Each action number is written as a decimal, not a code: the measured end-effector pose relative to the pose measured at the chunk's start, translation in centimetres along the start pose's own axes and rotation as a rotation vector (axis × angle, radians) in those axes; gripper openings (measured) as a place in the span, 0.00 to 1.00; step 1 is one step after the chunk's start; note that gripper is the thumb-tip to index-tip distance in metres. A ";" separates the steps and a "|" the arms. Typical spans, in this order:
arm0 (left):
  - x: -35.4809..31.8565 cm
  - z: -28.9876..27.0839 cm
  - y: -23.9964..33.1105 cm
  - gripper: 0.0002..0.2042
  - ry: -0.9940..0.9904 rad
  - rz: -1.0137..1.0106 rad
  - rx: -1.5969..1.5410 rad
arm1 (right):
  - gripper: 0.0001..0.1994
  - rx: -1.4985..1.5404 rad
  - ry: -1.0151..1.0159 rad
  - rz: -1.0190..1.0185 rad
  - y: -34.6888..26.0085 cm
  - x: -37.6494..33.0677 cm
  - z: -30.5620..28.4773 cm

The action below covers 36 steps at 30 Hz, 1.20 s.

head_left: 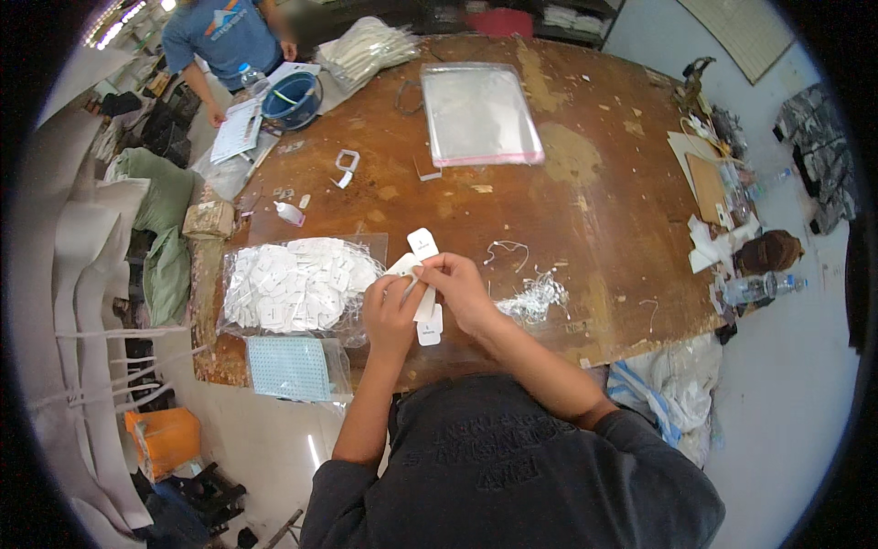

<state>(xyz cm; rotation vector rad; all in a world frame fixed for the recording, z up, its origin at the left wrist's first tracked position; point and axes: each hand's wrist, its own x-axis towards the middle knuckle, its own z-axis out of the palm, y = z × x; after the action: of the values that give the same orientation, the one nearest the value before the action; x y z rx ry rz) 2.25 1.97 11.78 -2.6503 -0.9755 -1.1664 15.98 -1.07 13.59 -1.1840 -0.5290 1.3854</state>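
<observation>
Head view: the left hand (390, 306) and right hand (459, 285) together pinch rounded white card tags (423, 243), apparently to steady them between the fingertips. These sit just right of the clear plastic bag (375, 244) bearing heaped white tags (291, 285). Tangled white string loops (540, 299) lie farther right of that bag, presumably for right-side reach.

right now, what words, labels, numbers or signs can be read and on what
I won't copy wording; print shows on:
White tags being held: tiny, too small
Bagged tags: too small
Black shirt: dark lettering
Co-worker's blue shirt: pale lettering, emblem
Papers: too blurred
</observation>
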 end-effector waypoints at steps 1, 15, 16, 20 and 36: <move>-0.7 0.1 0.1 0.15 -0.017 -0.009 -0.002 | 0.08 0.028 0.005 0.025 0.9 -0.1 -0.2; 1.1 -0.5 0.3 0.16 0.077 -0.082 -0.235 | 0.06 -0.066 -0.124 -0.051 -1.1 0.2 -1.5; 1.1 -0.5 0.4 0.16 0.078 -0.070 -0.221 | 0.07 -0.078 -0.101 -0.048 -1.0 0.2 -1.4; 1.1 -0.2 -0.3 0.16 0.051 0.003 -0.122 | 0.08 0.077 -0.106 0.054 -0.9 0.4 -1.7; -7.3 5.5 0.7 0.11 -0.181 -1.148 -0.885 | 0.09 -1.126 0.412 -0.411 5.6 5.2 -15.2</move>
<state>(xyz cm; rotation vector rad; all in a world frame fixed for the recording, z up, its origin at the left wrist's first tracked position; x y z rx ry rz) 2.45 -0.67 2.95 -2.6987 -2.7708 -1.8638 27.54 -2.40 1.24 -2.0251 -1.2373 0.3855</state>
